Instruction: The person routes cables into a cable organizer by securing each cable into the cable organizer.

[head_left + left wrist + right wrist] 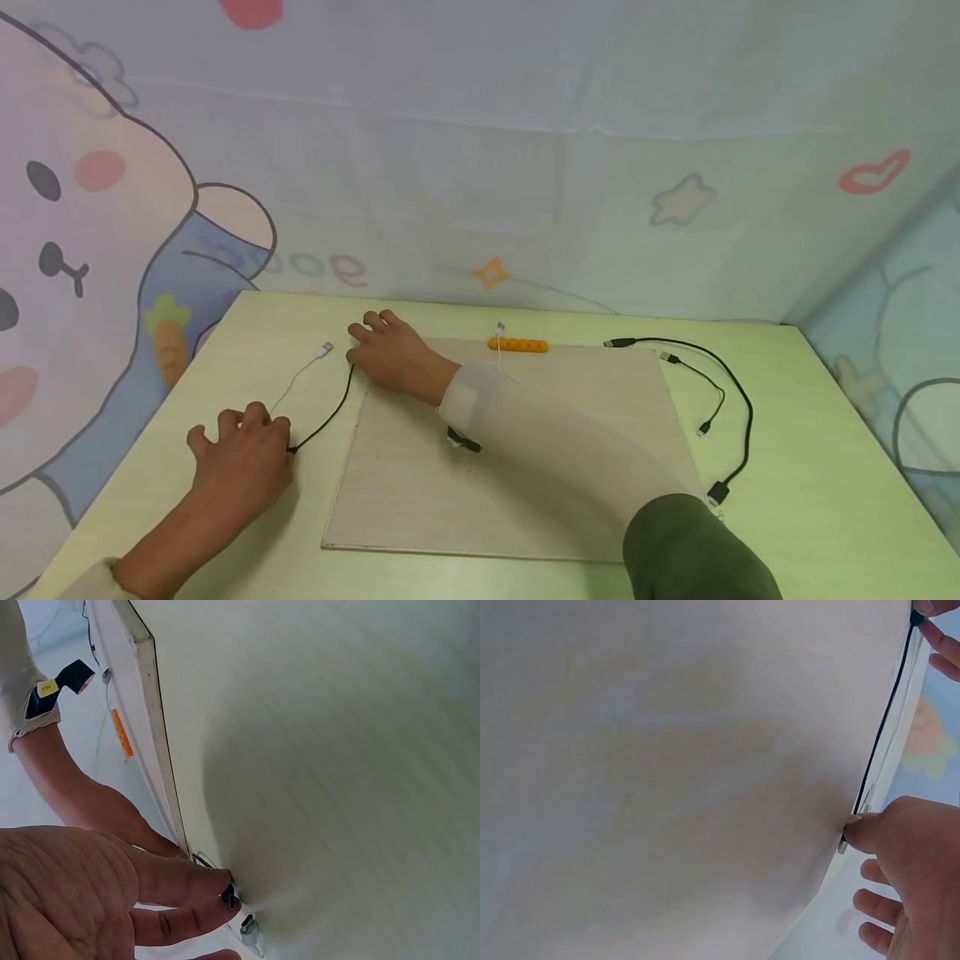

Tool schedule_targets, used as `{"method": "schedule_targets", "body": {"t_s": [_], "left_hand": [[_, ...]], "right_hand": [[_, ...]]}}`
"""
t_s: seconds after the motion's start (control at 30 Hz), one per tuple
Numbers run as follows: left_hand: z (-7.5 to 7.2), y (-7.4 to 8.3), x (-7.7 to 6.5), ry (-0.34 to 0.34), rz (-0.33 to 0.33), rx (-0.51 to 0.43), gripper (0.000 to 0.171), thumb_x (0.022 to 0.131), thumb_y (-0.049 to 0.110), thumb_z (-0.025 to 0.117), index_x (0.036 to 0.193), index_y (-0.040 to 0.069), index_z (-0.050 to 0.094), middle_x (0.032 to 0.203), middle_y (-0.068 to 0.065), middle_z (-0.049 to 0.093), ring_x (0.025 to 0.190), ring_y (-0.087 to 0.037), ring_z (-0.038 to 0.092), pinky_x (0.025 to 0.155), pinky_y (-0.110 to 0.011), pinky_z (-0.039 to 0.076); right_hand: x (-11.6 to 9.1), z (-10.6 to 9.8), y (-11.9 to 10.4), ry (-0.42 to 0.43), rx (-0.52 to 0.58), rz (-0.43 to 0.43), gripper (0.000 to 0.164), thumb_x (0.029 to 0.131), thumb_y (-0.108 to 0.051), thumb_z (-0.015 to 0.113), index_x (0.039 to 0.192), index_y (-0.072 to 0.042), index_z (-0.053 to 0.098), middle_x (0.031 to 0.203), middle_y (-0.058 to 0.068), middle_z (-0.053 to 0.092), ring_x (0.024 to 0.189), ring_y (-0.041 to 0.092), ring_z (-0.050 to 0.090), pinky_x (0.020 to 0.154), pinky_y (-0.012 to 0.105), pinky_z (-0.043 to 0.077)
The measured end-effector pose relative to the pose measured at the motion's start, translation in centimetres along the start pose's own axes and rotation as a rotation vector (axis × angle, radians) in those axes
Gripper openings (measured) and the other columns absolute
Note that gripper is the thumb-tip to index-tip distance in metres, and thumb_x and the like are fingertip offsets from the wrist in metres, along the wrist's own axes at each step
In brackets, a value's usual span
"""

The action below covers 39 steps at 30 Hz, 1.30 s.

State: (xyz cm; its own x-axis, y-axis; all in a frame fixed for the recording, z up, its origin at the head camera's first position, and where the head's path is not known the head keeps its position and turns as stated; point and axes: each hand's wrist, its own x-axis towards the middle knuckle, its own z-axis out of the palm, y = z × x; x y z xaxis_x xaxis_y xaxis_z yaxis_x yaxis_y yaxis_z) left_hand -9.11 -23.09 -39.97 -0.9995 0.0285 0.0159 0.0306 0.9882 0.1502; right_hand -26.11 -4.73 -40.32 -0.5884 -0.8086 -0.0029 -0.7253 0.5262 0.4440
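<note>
The black cable [339, 409] runs in a slack curve between the hands, beside the board's [397, 500] left edge. The left hand [243, 454] pinches its near end between thumb and finger; the right hand [393, 354] pinches the far end. A white cable [323, 350] lies beside the left hand. An orange strip [519, 345] sits at the board's rear edge.

Head view's decently bright but kinda flat, with a yellow-green cast on the table [825, 433] and a slightly soft-looking backdrop [465, 167]. Soft-edged shadows sit below the sleeve [555, 437] and beside the left hand [243, 458]. Left wrist's dimmer, big blurry shadow on the table. Right wrist's hazy, low contrast, pale surface [667, 765] all smeary.
</note>
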Motion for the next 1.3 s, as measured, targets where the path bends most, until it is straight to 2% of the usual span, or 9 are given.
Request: {"method": "schedule_targets", "body": {"t_s": [0.1, 0.27, 0.43, 0.57, 0.77, 0.93, 1.1, 1.3], "left_hand": [[-0.1, 0.0, 0.1, -0.014, -0.001, 0.001, 0.014, 0.098, 0.0, 0.067, 0.086, 0.006, 0.064, 0.108, -0.025, 0.06, 0.128, -0.068, 0.05, 0.098, -0.092, 0.029], [0.0, 0.1, 0.0, -0.007, 0.008, 0.003, 0.011, 0.097, 0.0, 0.07, 0.088, 0.006, 0.068, 0.108, -0.025, 0.06, 0.128, -0.067, 0.05, 0.101, -0.094, 0.028], [-0.1, 0.1, 0.0, 0.013, 0.024, -0.005, 0.017, 0.097, -0.002, 0.069, 0.084, 0.008, 0.066, 0.104, -0.023, 0.059, 0.126, -0.067, 0.051, 0.101, -0.094, 0.027], [-0.1, 0.2, 0.1, 0.01, 0.022, -0.008, 0.017, 0.096, -0.003, 0.065, 0.082, 0.006, 0.062, 0.108, -0.025, 0.061, 0.128, -0.066, 0.05, 0.103, -0.093, 0.026], [0.5, 0.2, -0.2, 0.021, 0.029, 0.023, 0.017, 0.092, 0.001, 0.064, 0.078, 0.002, 0.056, 0.106, -0.026, 0.057, 0.132, -0.065, 0.047, 0.107, -0.089, 0.021], [0.7, 0.2, -0.5, 0.075, 0.072, 0.08, 0.027, 0.091, 0.007, 0.071, 0.07, 0.004, 0.053, 0.102, -0.024, 0.053, 0.134, -0.065, 0.042, 0.108, -0.086, 0.02], [0.7, 0.5, -0.7, 0.11, 0.116, 0.118, 0.04, 0.092, 0.012, 0.076, 0.06, 0.009, 0.051, 0.107, -0.026, 0.055, 0.144, -0.061, 0.035, 0.112, -0.082, 0.02], [0.6, 0.8, -0.5, 0.145, 0.165, 0.127, 0.033, 0.089, 0.014, 0.082, 0.063, 0.012, 0.061, 0.126, -0.026, 0.063, 0.149, -0.061, 0.034, 0.114, -0.085, 0.023]], "right_hand": [[0.4, -0.1, 0.1, -0.037, 0.092, 0.021, 0.04, 0.121, -0.022, 0.05, 0.141, -0.042, 0.077, 0.161, -0.006, 0.061, 0.143, 0.021, 0.057, 0.122, 0.037, 0.046], [0.5, -0.2, 0.3, -0.041, 0.267, 0.075, 0.037, 0.121, -0.025, 0.051, 0.137, -0.039, 0.081, 0.16, -0.005, 0.063, 0.134, 0.023, 0.06, 0.116, 0.038, 0.049], [0.5, -0.4, 0.2, -0.022, 0.322, 0.085, 0.033, 0.119, -0.024, 0.056, 0.13, -0.035, 0.085, 0.154, -0.004, 0.066, 0.129, 0.023, 0.063, 0.109, 0.036, 0.051], [0.5, -0.3, 0.1, -0.006, 0.303, 0.072, 0.031, 0.119, -0.021, 0.058, 0.125, -0.032, 0.086, 0.149, -0.004, 0.066, 0.123, 0.022, 0.062, 0.104, 0.034, 0.049], [0.6, 0.1, -0.1, 0.001, 0.238, 0.046, 0.031, 0.119, -0.022, 0.055, 0.125, -0.033, 0.084, 0.149, -0.005, 0.065, 0.121, 0.02, 0.062, 0.106, 0.033, 0.049], [0.4, 0.4, 0.0, 0.03, 0.119, 0.036, 0.033, 0.12, -0.02, 0.057, 0.131, -0.039, 0.082, 0.158, -0.006, 0.061, 0.132, 0.019, 0.061, 0.114, 0.034, 0.048], [0.0, 0.8, 0.2, 0.1, 0.029, 0.032, 0.034, 0.118, -0.018, 0.06, 0.132, -0.042, 0.08, 0.167, -0.006, 0.055, 0.144, 0.02, 0.058, 0.125, 0.036, 0.046], [-0.4, 0.8, 0.7, 0.127, -0.013, 0.033, 0.032, 0.117, -0.019, 0.063, 0.136, -0.041, 0.077, 0.172, -0.006, 0.049, 0.153, 0.022, 0.054, 0.13, 0.039, 0.042]]}}
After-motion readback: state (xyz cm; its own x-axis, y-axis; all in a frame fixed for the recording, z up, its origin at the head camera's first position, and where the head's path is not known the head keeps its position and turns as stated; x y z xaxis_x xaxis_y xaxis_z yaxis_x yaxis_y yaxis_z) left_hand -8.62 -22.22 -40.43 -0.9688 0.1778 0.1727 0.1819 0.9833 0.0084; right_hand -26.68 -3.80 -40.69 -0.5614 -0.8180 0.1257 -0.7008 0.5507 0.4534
